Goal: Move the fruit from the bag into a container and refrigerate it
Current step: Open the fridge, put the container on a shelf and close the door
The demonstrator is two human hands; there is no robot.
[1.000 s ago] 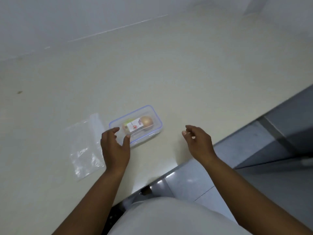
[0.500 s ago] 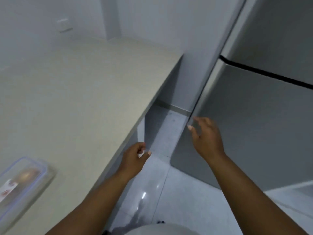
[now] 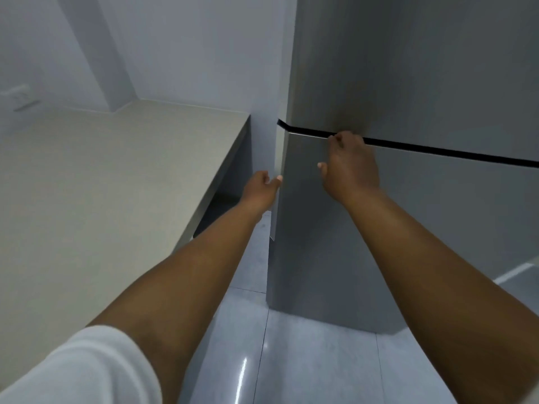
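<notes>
A tall grey refrigerator point(image 3: 408, 83) fills the right side, with a black gap between its upper door and lower door point(image 3: 423, 228). My right hand point(image 3: 348, 167) rests on the top edge of the lower door, fingers curled into the gap. My left hand point(image 3: 261, 186) reaches to the left side edge of that door, thumb touching it. The door looks closed. The container with the fruit and the bag are out of view.
The beige countertop point(image 3: 116, 176) runs along the left, its corner close to the refrigerator. A narrow gap of glossy tiled floor point(image 3: 291, 360) lies between counter and fridge. A wall socket point(image 3: 22, 97) sits at far left.
My view swung right from the counter and container to the refrigerator. Both hands left the container and rose to the lower door's edges.
</notes>
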